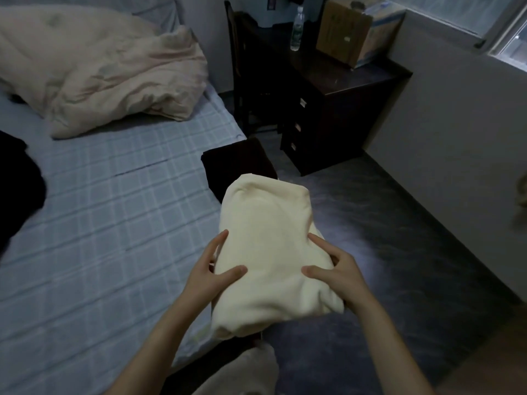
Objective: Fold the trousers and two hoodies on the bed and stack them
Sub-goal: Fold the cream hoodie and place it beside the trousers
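A folded cream hoodie [268,246] is held up over the bed's right edge, between both hands. My left hand [212,273] grips its near left side, thumb on top. My right hand [336,270] grips its near right side, fingers pressing into the fabric. Just beyond the hoodie a folded dark garment [236,163] lies at the corner of the bed, partly hidden by the cream fabric. Another dark garment [17,189] lies unfolded at the left edge of the view on the blue checked bedsheet [114,212].
A crumpled beige duvet [99,69] fills the far part of the bed. To the right stand a dark chair [242,67] and a dark desk [342,109] with a water bottle [296,29] and a cardboard box [356,32]. Grey floor [385,238] runs along the white wall.
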